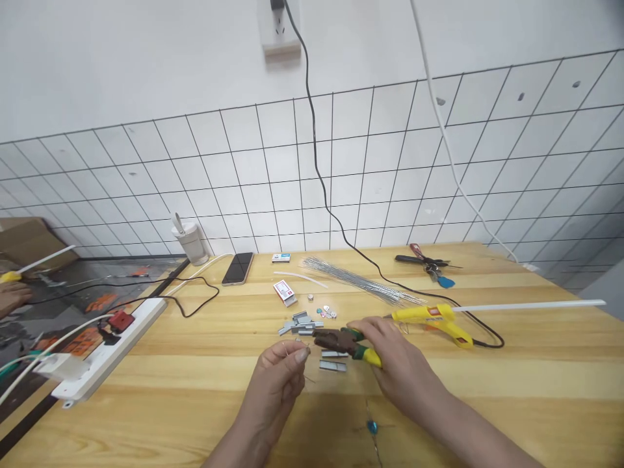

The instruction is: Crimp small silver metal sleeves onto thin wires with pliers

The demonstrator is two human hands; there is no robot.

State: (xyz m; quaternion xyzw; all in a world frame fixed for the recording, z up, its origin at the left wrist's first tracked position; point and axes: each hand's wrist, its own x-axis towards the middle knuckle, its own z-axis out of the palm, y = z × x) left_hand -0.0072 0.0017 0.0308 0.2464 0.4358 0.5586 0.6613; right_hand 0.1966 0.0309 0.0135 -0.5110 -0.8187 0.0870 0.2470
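Note:
My right hand [397,357] is wrapped round a pair of pliers [341,340] with dark jaws and green and yellow handles. The jaws point left, close to the fingertips of my left hand [280,377]. That hand pinches a thin wire [286,350], of which only short ends show. Whether the jaws touch the wire, I cannot tell. Beyond the jaws lies a pile of staple strips [299,323], and another staple strip [333,366] is just below the pliers. Nearer me, a blue gem with wire legs [372,427] lies on the wooden table [195,396].
A yellow hot glue gun [433,315] with a long white stick lies right, near a bundle of wires [361,281]. Behind are small boxes [285,292], a phone [238,268], a cup [192,244] and keys [431,270]. A power strip [112,348] and another person's hand [12,296] are left.

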